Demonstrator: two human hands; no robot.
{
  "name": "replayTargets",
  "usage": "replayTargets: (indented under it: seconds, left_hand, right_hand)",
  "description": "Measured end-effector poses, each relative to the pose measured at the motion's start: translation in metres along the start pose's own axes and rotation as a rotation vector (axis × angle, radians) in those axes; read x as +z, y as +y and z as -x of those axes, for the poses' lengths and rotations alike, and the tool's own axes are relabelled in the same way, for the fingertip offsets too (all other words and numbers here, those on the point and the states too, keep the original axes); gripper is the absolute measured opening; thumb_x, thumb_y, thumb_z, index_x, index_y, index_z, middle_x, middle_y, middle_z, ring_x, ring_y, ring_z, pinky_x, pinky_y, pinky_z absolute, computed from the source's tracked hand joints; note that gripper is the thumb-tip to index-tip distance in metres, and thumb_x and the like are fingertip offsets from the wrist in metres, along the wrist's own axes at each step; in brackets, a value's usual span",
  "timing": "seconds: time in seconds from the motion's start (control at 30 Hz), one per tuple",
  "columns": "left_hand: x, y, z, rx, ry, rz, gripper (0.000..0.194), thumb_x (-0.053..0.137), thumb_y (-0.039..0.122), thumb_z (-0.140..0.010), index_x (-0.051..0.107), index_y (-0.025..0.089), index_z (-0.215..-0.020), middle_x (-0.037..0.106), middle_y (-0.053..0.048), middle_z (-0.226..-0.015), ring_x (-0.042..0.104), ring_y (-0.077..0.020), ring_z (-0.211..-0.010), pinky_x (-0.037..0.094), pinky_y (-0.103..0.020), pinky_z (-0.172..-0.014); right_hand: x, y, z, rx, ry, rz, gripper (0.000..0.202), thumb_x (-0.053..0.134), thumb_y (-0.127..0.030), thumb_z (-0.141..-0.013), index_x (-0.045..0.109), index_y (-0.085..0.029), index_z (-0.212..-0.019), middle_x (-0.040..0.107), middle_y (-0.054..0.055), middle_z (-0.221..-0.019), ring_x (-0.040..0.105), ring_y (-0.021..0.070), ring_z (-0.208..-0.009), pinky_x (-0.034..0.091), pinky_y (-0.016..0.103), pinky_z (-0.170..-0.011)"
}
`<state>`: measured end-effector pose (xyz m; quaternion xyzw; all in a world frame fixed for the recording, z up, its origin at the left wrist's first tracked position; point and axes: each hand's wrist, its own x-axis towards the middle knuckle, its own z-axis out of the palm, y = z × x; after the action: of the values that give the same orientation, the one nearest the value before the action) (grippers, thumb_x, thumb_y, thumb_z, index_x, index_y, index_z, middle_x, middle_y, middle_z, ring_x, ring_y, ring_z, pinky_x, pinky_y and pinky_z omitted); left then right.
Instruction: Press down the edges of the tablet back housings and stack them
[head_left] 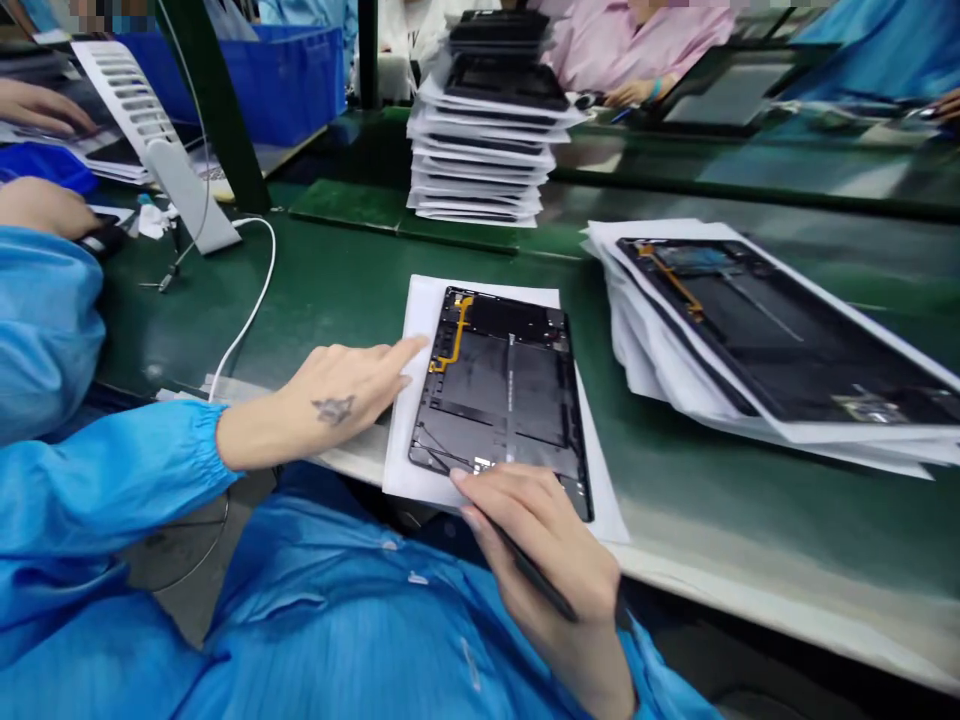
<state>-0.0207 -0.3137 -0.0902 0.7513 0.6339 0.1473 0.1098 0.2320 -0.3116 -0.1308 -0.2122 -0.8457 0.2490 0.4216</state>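
Note:
An opened black tablet housing with an orange flex cable along its upper left lies on white sheets at the table's front edge. My left hand rests at the left side of the sheets, its fingers stretched towards the housing and nothing seen in it. Between the thumb and fingers of my right hand is a black pen-like tool, its tip at the housing's lower left edge near some thin dark wires.
More housings on paper sheets lie at the right. A tall stack of sheets and black parts stands behind. At the left are a white stand, a white cable, a blue bin and another person's hands.

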Motion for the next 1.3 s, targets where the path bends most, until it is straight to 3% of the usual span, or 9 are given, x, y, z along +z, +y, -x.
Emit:
replayTargets:
  seconds: [0.17, 0.33, 0.53, 0.7, 0.8, 0.9, 1.0, 1.13, 1.3]
  left_hand:
    - [0.012, 0.005, 0.004, 0.328, -0.025, 0.054, 0.020, 0.040, 0.024, -0.106, 0.059, 0.019, -0.106, 0.060, -0.008, -0.116, 0.060, -0.0195, -0.098, 0.049, -0.030, -0.082]
    - [0.009, 0.007, -0.010, 0.400, -0.137, 0.108, 0.006, 0.049, 0.017, -0.101, 0.054, 0.019, -0.098, 0.055, -0.006, -0.106, 0.054, -0.0188, -0.093, 0.046, -0.030, -0.079]
    - [0.005, 0.014, -0.020, 0.447, -0.166, -0.027, 0.014, 0.049, 0.008, -0.097, 0.051, 0.018, -0.089, 0.053, -0.005, -0.098, 0.050, -0.0205, -0.088, 0.039, -0.029, -0.069]
    - [0.011, 0.018, -0.006, 0.334, -0.086, 0.222, 0.014, 0.046, 0.013, -0.100, 0.046, 0.020, -0.088, 0.052, 0.000, -0.084, 0.048, -0.0150, -0.073, 0.037, -0.027, -0.066]
    - [0.010, 0.025, 0.007, 0.139, -0.117, 0.479, 0.009, 0.046, 0.023, -0.103, 0.048, 0.022, -0.094, 0.052, 0.004, -0.078, 0.048, -0.0109, -0.065, 0.035, -0.023, -0.059]
    - [0.012, 0.032, 0.016, -0.010, -0.158, 0.680, 0.002, 0.047, 0.025, -0.103, 0.048, 0.023, -0.102, 0.055, 0.005, -0.080, 0.052, -0.0098, -0.067, 0.039, -0.021, -0.060]
    - [0.020, 0.033, 0.021, -0.095, -0.149, 0.795, 0.005, 0.050, 0.023, -0.100, 0.049, 0.024, -0.105, 0.055, 0.005, -0.078, 0.053, -0.0097, -0.067, 0.040, -0.020, -0.061]
    - [0.029, 0.029, 0.028, -0.137, 0.027, 0.798, 0.014, 0.059, 0.029, -0.099, 0.059, 0.024, -0.112, 0.062, 0.002, -0.088, 0.060, -0.0116, -0.078, 0.046, -0.022, -0.070]
    - [0.032, 0.032, 0.034, -0.040, 0.220, 0.672, 0.007, 0.063, 0.023, -0.098, 0.069, 0.022, -0.099, 0.066, 0.001, -0.092, 0.063, -0.0110, -0.086, 0.046, -0.020, -0.076]
  right_hand:
    - [0.013, 0.005, -0.001, -0.070, -0.006, 0.191, 0.034, 0.059, -0.004, -0.091, 0.068, -0.019, -0.120, 0.075, 0.008, -0.096, 0.066, 0.0222, -0.088, 0.058, 0.041, -0.081]
    - [0.014, 0.007, 0.001, -0.050, -0.008, 0.198, 0.036, 0.059, -0.002, -0.092, 0.066, -0.020, -0.122, 0.074, 0.008, -0.098, 0.066, 0.0218, -0.089, 0.058, 0.043, -0.082]
    - [0.009, 0.009, 0.008, -0.001, -0.014, 0.126, 0.036, 0.059, -0.001, -0.092, 0.065, -0.019, -0.122, 0.070, 0.007, -0.099, 0.063, 0.0213, -0.093, 0.055, 0.042, -0.085]
    - [-0.002, 0.011, 0.009, 0.023, 0.087, 0.018, 0.042, 0.046, -0.002, -0.096, 0.060, -0.018, -0.132, 0.068, 0.010, -0.111, 0.061, 0.0263, -0.117, 0.051, 0.044, -0.096]
    - [-0.001, 0.010, 0.000, -0.025, 0.048, 0.125, 0.049, 0.040, 0.003, -0.095, 0.054, -0.017, -0.138, 0.069, 0.008, -0.099, 0.063, 0.0219, -0.096, 0.051, 0.037, -0.081]
    - [0.010, 0.009, -0.014, -0.062, -0.075, 0.291, 0.028, 0.044, -0.006, -0.100, 0.063, -0.014, -0.119, 0.069, 0.010, -0.098, 0.056, 0.0211, -0.083, 0.043, 0.035, -0.069]
    - [0.022, 0.010, -0.021, -0.059, -0.086, 0.278, 0.015, 0.050, -0.009, -0.099, 0.064, -0.015, -0.094, 0.065, 0.007, -0.086, 0.049, 0.0202, -0.078, 0.036, 0.035, -0.067]
    - [0.028, 0.013, -0.021, 0.007, -0.052, 0.135, 0.018, 0.051, -0.005, -0.097, 0.061, -0.017, -0.088, 0.060, 0.004, -0.080, 0.046, 0.0182, -0.076, 0.034, 0.034, -0.068]
    - [0.026, 0.014, -0.023, 0.056, -0.039, 0.035, 0.018, 0.053, -0.004, -0.097, 0.060, -0.018, -0.087, 0.060, 0.003, -0.080, 0.048, 0.0175, -0.075, 0.035, 0.033, -0.068]
